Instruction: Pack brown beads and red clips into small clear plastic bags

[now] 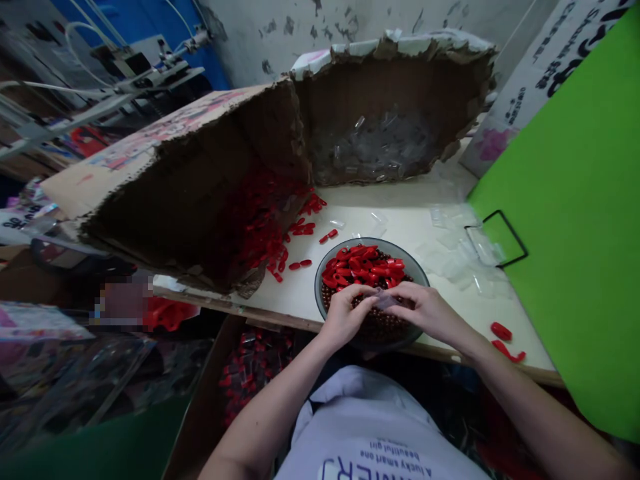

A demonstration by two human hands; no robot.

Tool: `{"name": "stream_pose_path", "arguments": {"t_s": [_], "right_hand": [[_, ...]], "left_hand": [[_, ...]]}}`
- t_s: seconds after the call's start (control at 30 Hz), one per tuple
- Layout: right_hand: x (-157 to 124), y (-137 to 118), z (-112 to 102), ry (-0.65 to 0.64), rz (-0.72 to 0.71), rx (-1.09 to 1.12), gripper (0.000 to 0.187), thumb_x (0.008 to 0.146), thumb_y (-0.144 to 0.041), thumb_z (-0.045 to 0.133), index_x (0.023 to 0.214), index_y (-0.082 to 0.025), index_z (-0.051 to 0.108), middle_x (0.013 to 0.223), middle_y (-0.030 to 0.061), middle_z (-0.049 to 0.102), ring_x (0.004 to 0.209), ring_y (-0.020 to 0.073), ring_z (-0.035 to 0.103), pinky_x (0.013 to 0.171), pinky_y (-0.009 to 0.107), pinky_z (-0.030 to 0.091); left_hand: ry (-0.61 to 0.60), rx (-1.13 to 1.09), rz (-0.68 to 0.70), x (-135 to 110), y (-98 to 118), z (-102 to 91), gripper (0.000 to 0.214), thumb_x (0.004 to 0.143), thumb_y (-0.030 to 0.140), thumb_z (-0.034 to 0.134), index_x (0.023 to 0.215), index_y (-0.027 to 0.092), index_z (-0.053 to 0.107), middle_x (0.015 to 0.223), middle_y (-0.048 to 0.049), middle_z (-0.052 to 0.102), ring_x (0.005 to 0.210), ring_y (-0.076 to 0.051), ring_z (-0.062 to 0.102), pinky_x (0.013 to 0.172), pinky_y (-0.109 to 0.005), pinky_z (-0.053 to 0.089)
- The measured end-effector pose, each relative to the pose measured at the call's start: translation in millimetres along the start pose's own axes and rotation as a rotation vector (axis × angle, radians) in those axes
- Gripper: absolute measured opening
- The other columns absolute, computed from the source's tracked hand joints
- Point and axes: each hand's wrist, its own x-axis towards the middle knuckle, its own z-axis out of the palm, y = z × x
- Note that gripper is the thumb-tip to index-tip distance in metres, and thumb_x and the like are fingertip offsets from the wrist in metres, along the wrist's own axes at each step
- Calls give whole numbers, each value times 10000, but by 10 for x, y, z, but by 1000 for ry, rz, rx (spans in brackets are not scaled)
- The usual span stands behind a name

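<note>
left hand, right hand, both pinching clear plastic piece, over bead bowl

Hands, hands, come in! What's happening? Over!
Left hand, right hand on small clear plastic piece over grey bowl. Red pieces, dark beads in bowl. Nothing between hands and bowl.

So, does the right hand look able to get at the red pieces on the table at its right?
Probably yes. The right hand is close to the red pieces on the table, and nothing stands between them, though it shares a clear piece with the left hand.
</note>
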Motion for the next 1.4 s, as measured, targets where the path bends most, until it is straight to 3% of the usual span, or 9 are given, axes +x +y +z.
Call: {"name": "stream_pose_path", "arguments": {"t_s": [0.23,0.4,0.5,0.57,0.63,0.73,0.93,1.17,1.4], "right_hand": [[83,-133,-154,-220,30,64,178,774,-312,666,912,-239,751,821,14,721,750,190,640,686,300,477],[97,-228,-182,-223,69,59,166,758,-334,669,860,-237,756,802,4,739,736,188,657,682,289,480],[-2,-155,-265,-278,119,67,205,782,-359,654,894,-216,749,874,24,750,794,196,674,725,289,497],[-97,-28,-339,-295,184,56,226,805,-371,635,920,-208,742,932,40,752,825,199,680,741,288,507],[-171,116,-390,-257,199,-55,233,828,-379,613,946,-220,735,961,49,749,808,197,677,726,291,508],[-176,262,-362,-153,76,-330,219,858,-340,575,1001,-231,700,981,59,726,812,202,663,722,303,494],[51,332,-39,-188,-33,-769,193,867,-100,470,891,-180,645,875,104,645,821,236,624,633,296,439],[224,407,419,-267,-83,-557,188,825,-72,504,861,-174,658,867,86,660,842,210,627,731,295,452],[225,450,406,-270,-23,-180,134,858,-260,576,961,-198,635,838,16,716,701,150,662,662,255,506]], "left_hand": [[153,-22,-51,-226,-5,21,184,847,313,598,884,176,715,890,-56,719,851,-176,639,820,-276,463],[180,-44,-54,-269,31,92,176,850,298,595,858,165,711,863,-52,720,819,-165,640,794,-268,469],[244,-94,-47,-262,44,-73,169,838,304,612,826,163,706,832,-40,718,796,-157,640,775,-260,474],[382,-120,-33,-233,62,-312,175,831,321,621,820,164,697,811,-29,713,778,-149,635,761,-253,475],[510,-97,0,-171,77,-569,188,819,339,638,851,163,694,832,-30,712,795,-148,633,776,-256,473],[480,32,56,-3,46,-771,223,812,358,645,905,161,695,889,-48,709,855,-164,631,835,-286,465],[442,504,86,411,-297,-549,181,831,332,621,884,193,724,1158,-114,596,1142,-242,541,1014,-419,371],[375,774,32,541,-507,-467,325,879,397,549,1125,213,656,1334,-165,511,1282,-298,453,1063,-512,302],[446,652,87,539,-565,-498,362,886,340,539,1199,172,609,1279,-162,537,1231,-273,494,1052,-458,350]]}}
